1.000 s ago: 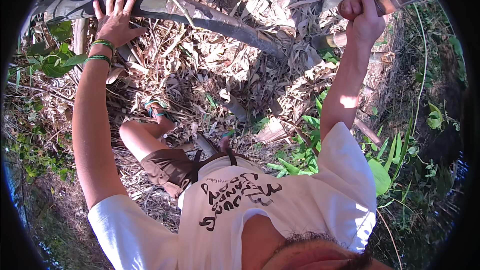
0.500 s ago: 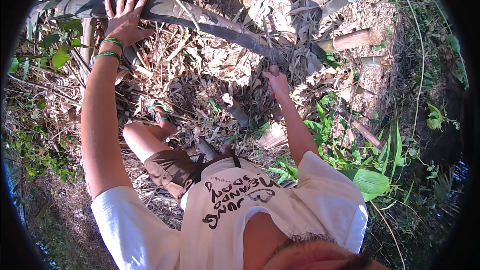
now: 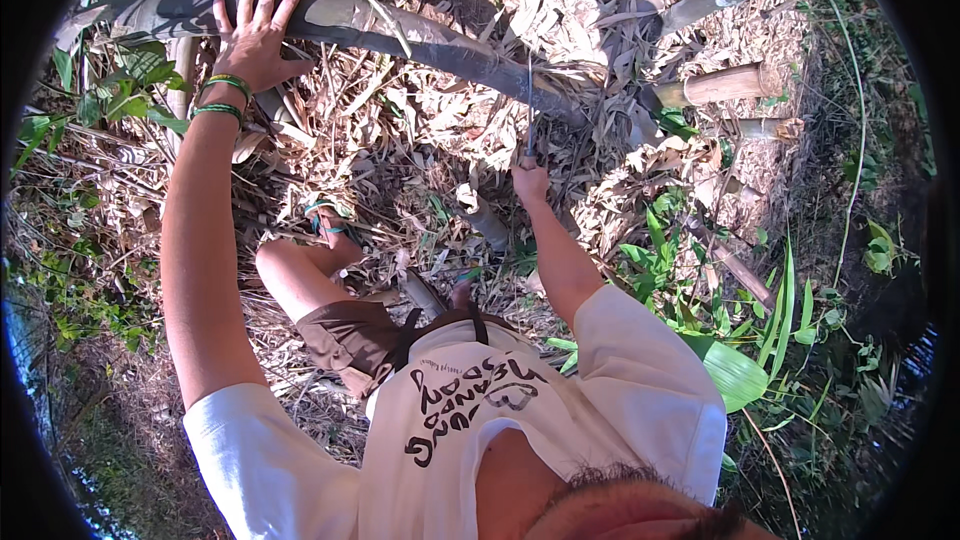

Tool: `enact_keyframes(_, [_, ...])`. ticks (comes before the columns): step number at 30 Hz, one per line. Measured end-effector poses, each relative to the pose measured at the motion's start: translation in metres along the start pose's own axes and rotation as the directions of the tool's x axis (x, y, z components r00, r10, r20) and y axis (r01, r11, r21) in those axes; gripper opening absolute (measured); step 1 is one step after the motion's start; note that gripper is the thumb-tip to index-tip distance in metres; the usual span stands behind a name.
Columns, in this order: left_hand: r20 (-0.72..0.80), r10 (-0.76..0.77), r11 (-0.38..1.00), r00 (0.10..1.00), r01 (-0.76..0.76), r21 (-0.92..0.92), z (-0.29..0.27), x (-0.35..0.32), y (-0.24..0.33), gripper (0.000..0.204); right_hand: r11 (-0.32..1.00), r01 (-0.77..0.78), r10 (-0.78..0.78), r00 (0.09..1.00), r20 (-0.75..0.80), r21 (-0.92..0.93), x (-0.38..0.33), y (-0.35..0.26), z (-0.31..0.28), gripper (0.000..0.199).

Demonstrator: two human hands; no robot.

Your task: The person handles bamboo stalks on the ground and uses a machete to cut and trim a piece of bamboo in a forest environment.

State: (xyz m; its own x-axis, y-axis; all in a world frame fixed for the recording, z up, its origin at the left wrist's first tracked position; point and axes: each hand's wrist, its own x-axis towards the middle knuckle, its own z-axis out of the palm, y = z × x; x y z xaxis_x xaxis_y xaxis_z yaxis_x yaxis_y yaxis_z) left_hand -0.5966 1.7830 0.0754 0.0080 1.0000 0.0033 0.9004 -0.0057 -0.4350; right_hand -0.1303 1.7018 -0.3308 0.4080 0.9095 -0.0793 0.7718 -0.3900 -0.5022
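A thick grey-green bamboo culm point(image 3: 430, 45) slants across the far side, from the upper left down to the leaf litter near the middle. My left hand point(image 3: 255, 40) lies on its upper left stretch, fingers spread and resting flat on it. Closed around the handle of a machete point(image 3: 530, 105), my right hand point(image 3: 530, 182) is on the near side of the culm. The blade shows as a thin line, seen nearly edge-on, and crosses the culm near its lower right end. Whether the blade touches or has entered the bamboo, I cannot tell.
Several cut bamboo stumps point(image 3: 715, 87) stick up at the right. A shorter stump point(image 3: 485, 225) stands nearer, by my right forearm. Dry leaves point(image 3: 420, 140) cover the ground. Green plants point(image 3: 725, 365) grow at the near right, and a thin branch point(image 3: 365, 0) crosses the culm.
My right hand has moved left and nearer to me with the machete, whose blade now lies across the culm farther left. My left hand stays on the bamboo.
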Motion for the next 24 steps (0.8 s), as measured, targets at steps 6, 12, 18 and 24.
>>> enact_keyframes(6, [-0.01, -0.068, 0.998, 0.998, 0.067, -0.01, 0.025, -0.042, -0.039, 0.117, 0.834, -0.456, 0.184, 0.76, 0.624, 0.309, -0.02, -0.108, -0.077, 0.015])
enact_keyframes(12, [0.056, -0.071, 0.997, 0.996, 0.069, 0.042, 0.009, -0.027, -0.025, 0.116, 0.549, 0.107, -0.304, 0.949, 0.079, 0.829, 0.072, -0.266, -0.289, 0.02])
enact_keyframes(18, [0.059, -0.056, 0.997, 0.997, 0.053, 0.049, 0.003, -0.019, -0.015, 0.114, -0.297, 0.601, -0.389, 0.634, -0.669, 0.742, 0.053, -0.317, -0.35, 0.021])
enact_keyframes(24, [0.058, 0.005, 0.999, 0.998, -0.007, 0.04, 0.002, -0.009, -0.007, 0.119, 0.83, -0.423, 0.192, 0.829, 0.526, 0.363, 0.005, -0.05, -0.032, 0.014])
